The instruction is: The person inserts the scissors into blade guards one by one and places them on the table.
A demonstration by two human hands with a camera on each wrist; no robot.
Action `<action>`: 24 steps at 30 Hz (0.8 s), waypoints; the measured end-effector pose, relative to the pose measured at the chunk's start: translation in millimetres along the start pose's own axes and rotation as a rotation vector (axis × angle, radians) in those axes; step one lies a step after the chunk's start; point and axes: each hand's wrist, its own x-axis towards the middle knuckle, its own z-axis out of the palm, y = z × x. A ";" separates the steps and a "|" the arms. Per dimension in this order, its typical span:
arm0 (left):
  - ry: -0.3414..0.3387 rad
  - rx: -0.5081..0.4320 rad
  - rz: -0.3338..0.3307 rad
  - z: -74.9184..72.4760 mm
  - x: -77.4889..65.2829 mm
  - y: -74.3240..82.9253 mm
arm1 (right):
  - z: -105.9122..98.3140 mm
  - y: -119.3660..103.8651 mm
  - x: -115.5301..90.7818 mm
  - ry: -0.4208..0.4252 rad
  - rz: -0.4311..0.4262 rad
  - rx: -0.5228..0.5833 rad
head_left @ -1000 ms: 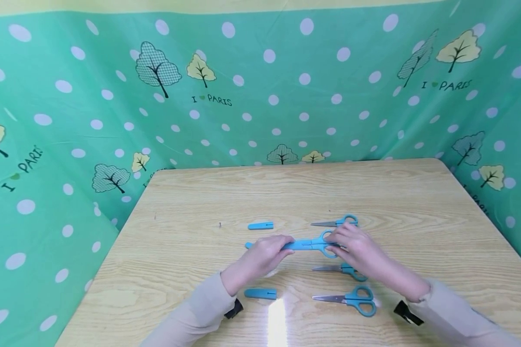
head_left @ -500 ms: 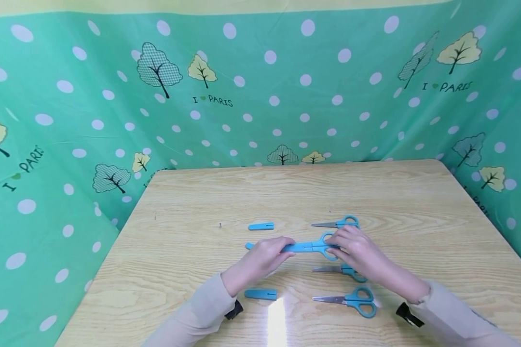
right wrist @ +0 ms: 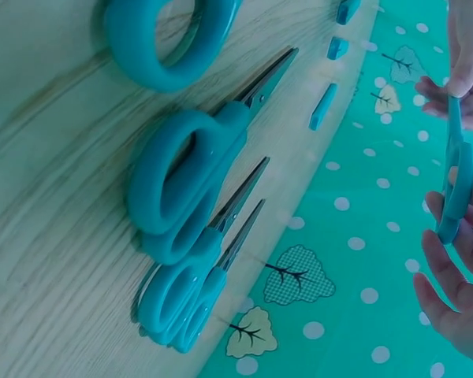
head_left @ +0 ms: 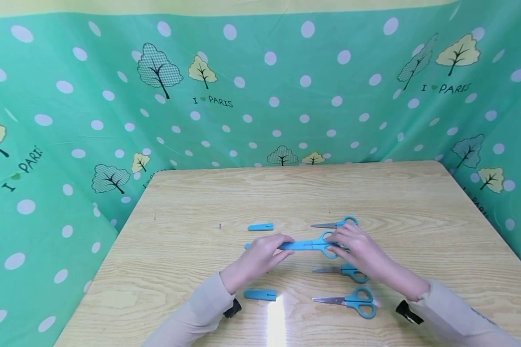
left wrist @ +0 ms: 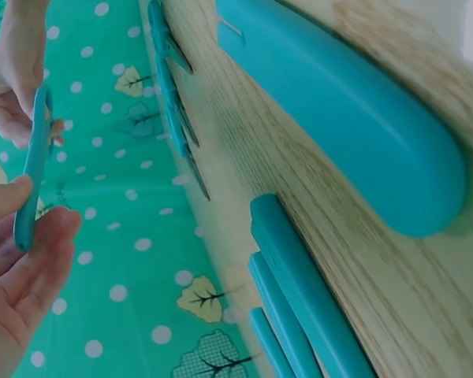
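Above the table, a pair of blue scissors (head_left: 312, 245) with a sheath (head_left: 297, 246) over its blades is stretched between both hands. My left hand (head_left: 259, 258) pinches the sheath between thumb and fingers. At the other end, my right hand (head_left: 359, 249) grips the finger loops. In the left wrist view the left hand (left wrist: 20, 291) has the sheathed end, its fingers spread below it. From the right wrist, the right hand (right wrist: 461, 268) shows thumb and fingers around the scissors' handles (right wrist: 459, 185). The blades are hidden inside the sheath.
Several bare scissors lie in a column on the right, including the nearest scissors (head_left: 359, 301) and the farthest scissors (head_left: 346, 221). Several loose sheaths form a column on the left, among them a far sheath (head_left: 260, 227) and a near sheath (head_left: 260, 295). A patterned curtain (head_left: 243, 96) surrounds the wooden table (head_left: 191, 202).
Both hands keep their grip on the sheathed scissors and barely move. The loose scissors and sheaths lie as before.
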 end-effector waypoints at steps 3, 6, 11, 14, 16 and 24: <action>0.010 0.019 -0.003 -1.3 -0.7 -2.7 | -1.2 3.1 -1.3 -0.005 0.009 -0.002; 0.018 0.020 -0.004 -3.4 -2.4 -6.2 | -2.6 6.1 -3.5 -0.025 0.040 -0.019; 0.027 0.012 -0.014 -7.3 -6.1 -13.2 | -5.2 13.1 -8.2 -0.045 0.086 -0.050; 0.029 0.022 -0.030 -9.7 -8.6 -17.3 | -6.7 19.4 -11.0 -0.043 0.106 -0.065; 0.026 0.027 -0.040 -11.2 -10.9 -19.5 | -8.1 24.0 -12.5 -0.034 0.118 -0.071; 0.011 0.015 -0.086 -18.5 -20.8 -26.2 | -15.4 42.1 -17.0 -0.043 0.233 -0.068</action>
